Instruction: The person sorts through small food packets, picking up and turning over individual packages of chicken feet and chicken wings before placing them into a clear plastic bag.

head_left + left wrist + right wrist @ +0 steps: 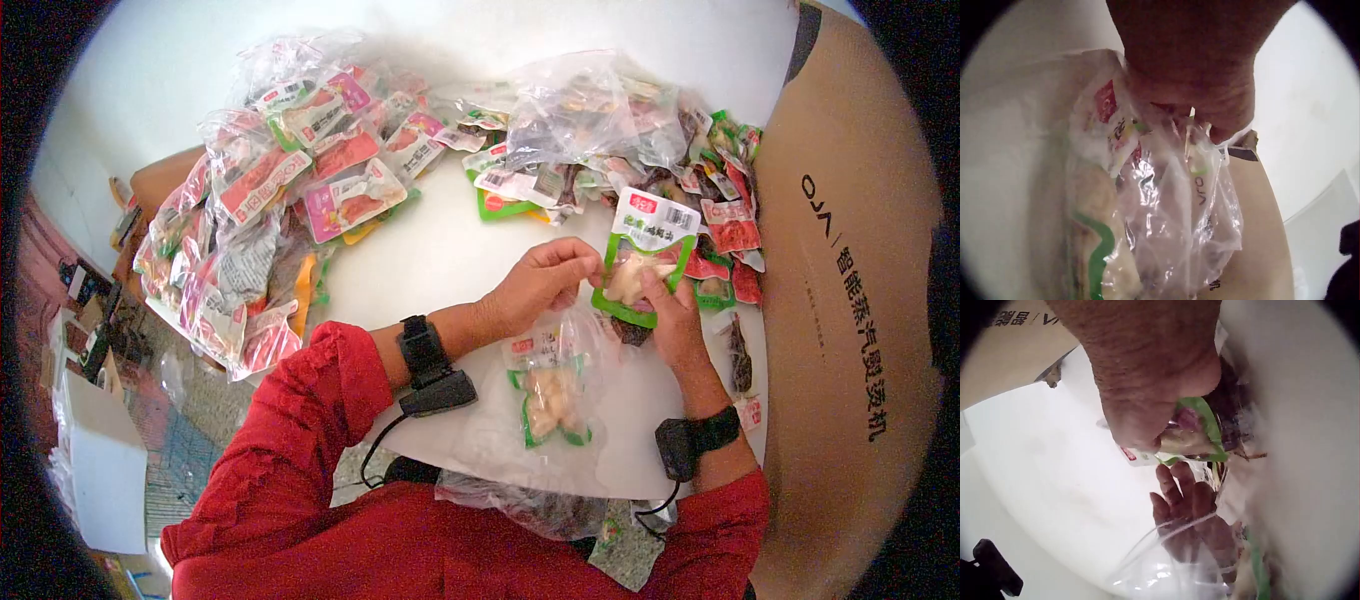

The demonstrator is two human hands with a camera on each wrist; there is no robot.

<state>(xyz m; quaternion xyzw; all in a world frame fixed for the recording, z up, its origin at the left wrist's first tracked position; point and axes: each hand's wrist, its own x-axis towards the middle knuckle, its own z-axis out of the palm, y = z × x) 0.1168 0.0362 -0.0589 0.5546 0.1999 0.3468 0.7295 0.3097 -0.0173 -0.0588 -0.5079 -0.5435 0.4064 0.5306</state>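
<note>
In the head view my right hand [675, 315] holds a green-edged food packet [655, 228] with pale contents, thumb across its front. My left hand [545, 285] is beside that packet, fingers bent and fingertips right at its left edge. A clear plastic bag [1160, 231] hangs from the left fingers in the left wrist view, its upper part gathered there. Inside the bag shows another pale-filled packet [550, 395] with green edging, low over the table's front. From the right wrist, the left fingers [1175, 490] appear behind the bag's film, just below the held packet.
Piles of mixed food packets and clear bags lie at the left [265, 215] and back right [600, 120] of the white table [400, 290]. A tall cardboard box [850, 300] stands along the right edge. A dark packet [738, 355] lies near the right forearm.
</note>
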